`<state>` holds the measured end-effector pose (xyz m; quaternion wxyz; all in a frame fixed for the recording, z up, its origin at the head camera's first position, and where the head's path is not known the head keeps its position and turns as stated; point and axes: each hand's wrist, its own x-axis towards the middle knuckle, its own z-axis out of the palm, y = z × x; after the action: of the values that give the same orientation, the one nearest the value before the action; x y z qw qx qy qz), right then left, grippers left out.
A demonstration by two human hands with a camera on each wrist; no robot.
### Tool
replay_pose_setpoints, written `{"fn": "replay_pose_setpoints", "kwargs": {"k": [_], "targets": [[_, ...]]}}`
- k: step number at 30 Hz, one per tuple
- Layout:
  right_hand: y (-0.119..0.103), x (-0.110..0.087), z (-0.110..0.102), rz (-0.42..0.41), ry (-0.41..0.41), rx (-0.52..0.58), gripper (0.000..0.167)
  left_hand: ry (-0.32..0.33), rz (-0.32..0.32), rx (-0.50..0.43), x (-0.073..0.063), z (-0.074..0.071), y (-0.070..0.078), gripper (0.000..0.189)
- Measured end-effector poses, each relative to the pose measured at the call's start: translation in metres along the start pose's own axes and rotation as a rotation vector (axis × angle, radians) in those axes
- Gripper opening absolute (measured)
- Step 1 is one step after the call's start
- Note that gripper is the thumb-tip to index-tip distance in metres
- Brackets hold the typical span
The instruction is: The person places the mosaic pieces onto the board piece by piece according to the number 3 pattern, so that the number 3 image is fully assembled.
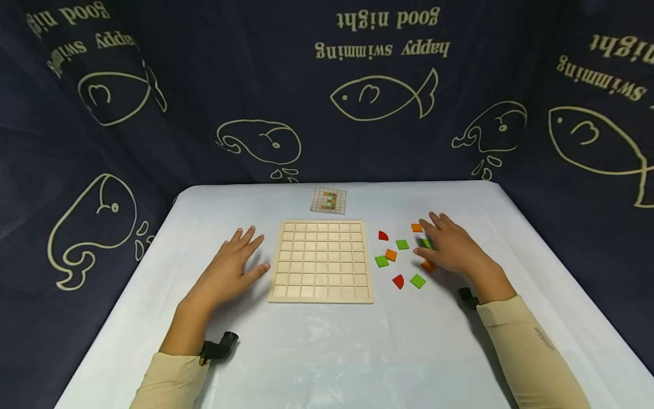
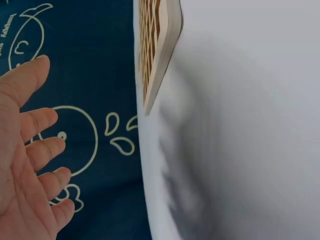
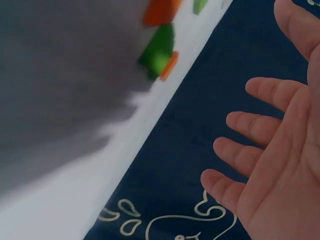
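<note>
A square wooden grid board point(image 1: 321, 261) lies in the middle of the table, its cells bare. My left hand point(image 1: 229, 269) hovers just left of it with fingers spread and nothing held; the left wrist view shows that palm point(image 2: 22, 175) and the board's edge point(image 2: 167, 45). Over the loose tiles on the right is my right hand point(image 1: 453, 246), fingers extended, holding nothing. Around it lie green square tiles point(image 1: 418, 281), orange squares point(image 1: 391, 255) and red quarter-round tiles point(image 1: 398, 282). Under the hand, a green tile point(image 3: 159, 55) and an orange tile point(image 3: 162, 11) are partly hidden in the head view.
A small pattern card point(image 1: 328, 201) showing a coloured figure on a grid lies behind the board. White cloth point(image 1: 327, 352) covers the table. Dark blue fabric point(image 1: 327, 153) with fish drawings hangs at the back and sides. Each wrist wears a black camera mount point(image 1: 219, 347).
</note>
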<state>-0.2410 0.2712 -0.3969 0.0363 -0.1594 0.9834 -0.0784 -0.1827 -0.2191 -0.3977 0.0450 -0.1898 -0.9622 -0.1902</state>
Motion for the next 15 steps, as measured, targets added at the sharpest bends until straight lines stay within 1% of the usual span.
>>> {"fn": "replay_pose_setpoints", "kwargs": {"k": [5, 8, 12, 15], "targets": [[-0.008, 0.009, -0.005, -0.021, 0.009, 0.048, 0.074, -0.021, 0.002, -0.088, -0.002, 0.012, 0.008, 0.071], [-0.009, 0.017, -0.006, -0.036, 0.008, 0.079, 0.072, -0.019, -0.001, -0.137, -0.002, 0.017, 0.013, 0.07], [-0.003, 0.026, -0.002, -0.021, -0.015, 0.131, 0.069, -0.036, -0.006, -0.196, -0.005, 0.022, 0.019, 0.067], [0.005, 0.032, 0.002, -0.007, -0.027, 0.178, 0.066, -0.05, -0.008, -0.227, -0.007, 0.026, 0.02, 0.065]]}}
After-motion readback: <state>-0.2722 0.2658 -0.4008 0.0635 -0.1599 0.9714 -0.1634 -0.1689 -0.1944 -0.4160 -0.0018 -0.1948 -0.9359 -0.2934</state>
